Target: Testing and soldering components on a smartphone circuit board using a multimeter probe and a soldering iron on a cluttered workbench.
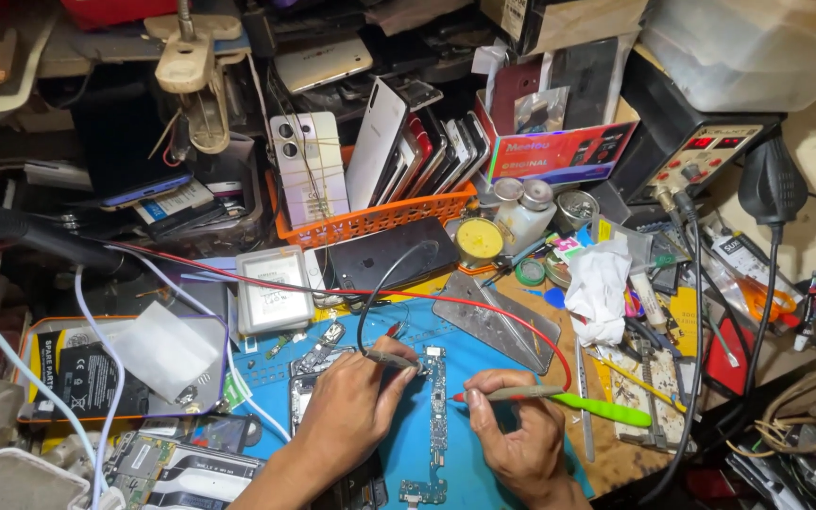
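Holding one thin black-wired probe [391, 359] pinched in my left hand [351, 411], I also clamp my right hand [512, 439] fingers on one red-tipped probe with a green handle [559, 401]. One long narrow green circuit board [437, 420] lies on the blue work mat [484, 354] between both hands, long axis running away from me. Both probe tips point inward toward its upper end.

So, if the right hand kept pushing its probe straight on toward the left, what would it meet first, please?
Most likely the narrow circuit board on the blue mat: the right hand points its probe at it, tip very close, though depth is unclear.
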